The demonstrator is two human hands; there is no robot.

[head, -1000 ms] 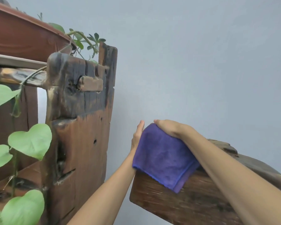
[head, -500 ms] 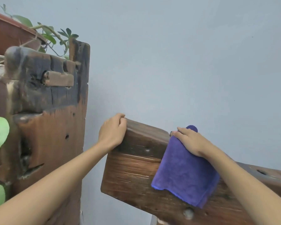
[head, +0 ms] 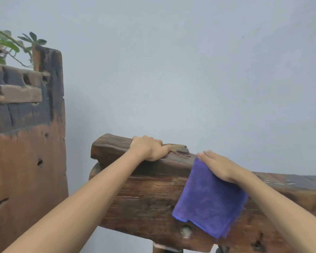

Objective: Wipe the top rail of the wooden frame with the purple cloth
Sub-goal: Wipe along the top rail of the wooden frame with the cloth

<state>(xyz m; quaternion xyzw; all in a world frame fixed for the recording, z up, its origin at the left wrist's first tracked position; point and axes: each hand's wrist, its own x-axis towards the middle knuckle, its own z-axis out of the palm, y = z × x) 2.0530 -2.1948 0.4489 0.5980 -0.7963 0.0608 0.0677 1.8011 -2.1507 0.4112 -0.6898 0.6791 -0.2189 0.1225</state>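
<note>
Purple cloth [head: 210, 201] draped over top rail [head: 179, 161], my right hand [head: 221, 168] flat on it, fingers together; left hand [head: 150, 148] at nine o'clock, fingers curled over rail. Keep palm pressure even, sweep toward three o'clock.

No readable text, label, brand, number or sign is showing anywhere in this view.
</note>
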